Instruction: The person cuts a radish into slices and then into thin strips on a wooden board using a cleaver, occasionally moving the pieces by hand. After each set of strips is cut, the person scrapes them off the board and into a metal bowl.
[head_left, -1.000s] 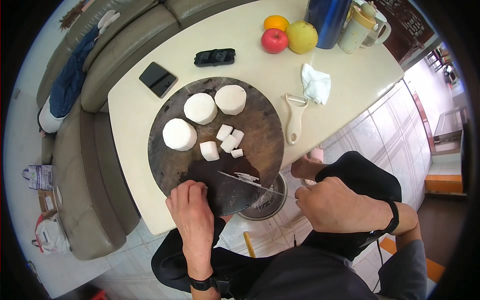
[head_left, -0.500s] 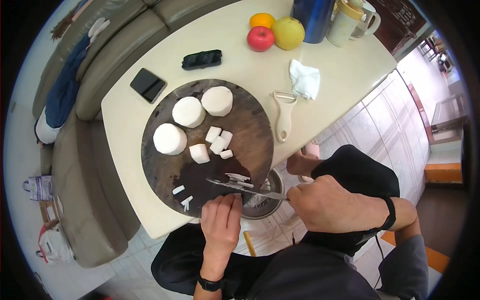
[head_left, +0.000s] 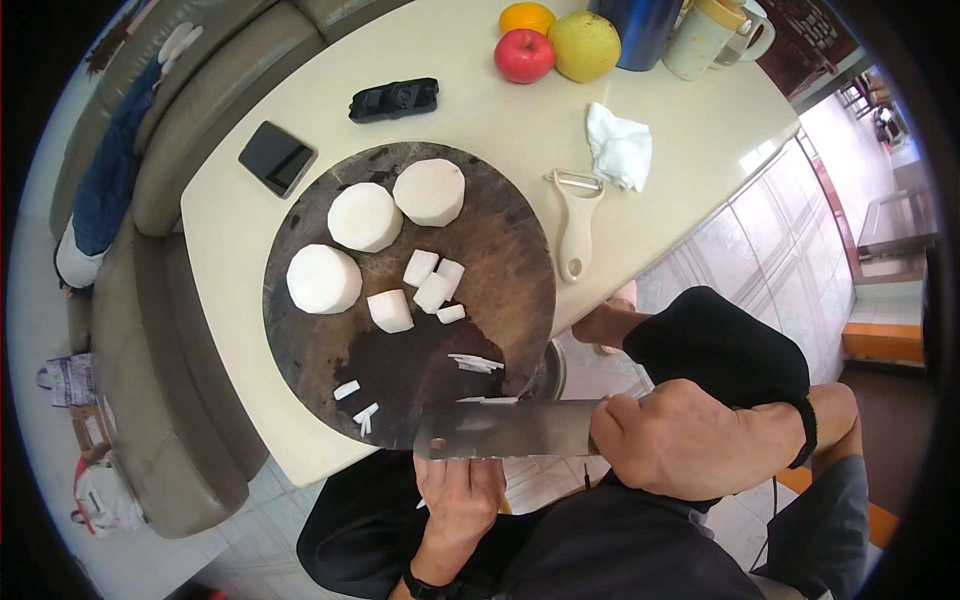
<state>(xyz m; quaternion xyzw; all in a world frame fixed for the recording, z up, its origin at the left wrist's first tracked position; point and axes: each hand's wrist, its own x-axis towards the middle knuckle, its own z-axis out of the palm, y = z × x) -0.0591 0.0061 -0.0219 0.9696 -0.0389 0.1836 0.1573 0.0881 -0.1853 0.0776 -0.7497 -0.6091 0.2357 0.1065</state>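
Observation:
My right hand (head_left: 670, 440) is closed around the handle of a cleaver (head_left: 520, 428). Its broad blade lies flat to my view at the near edge of the round wooden chopping board (head_left: 480, 250). Behind the blade is my left hand (head_left: 462, 500), its fingertips hidden by the metal; a thin white sliver (head_left: 421, 503) shows beside it. Thin white strips (head_left: 476, 363) lie just beyond the blade, and more strips (head_left: 366, 416) lie at the board's left. Farther in are small blocks (head_left: 432, 293) of what looks like white radish, and three thick rounds (head_left: 365, 217).
A peeler (head_left: 577, 230) and a crumpled white cloth (head_left: 618, 148) lie right of the board on the table (head_left: 240, 390). A phone (head_left: 277, 158) and a black object (head_left: 394, 100) lie beyond it. Fruit (head_left: 524, 56) and a blue bottle (head_left: 632, 30) stand at the back. A metal bowl (head_left: 550, 375) is partly hidden below.
The cleaver has turned from edge-on to broadside and moved nearer my body. My left hand has drawn back toward me, its fingers now behind the blade. The view has shifted slightly.

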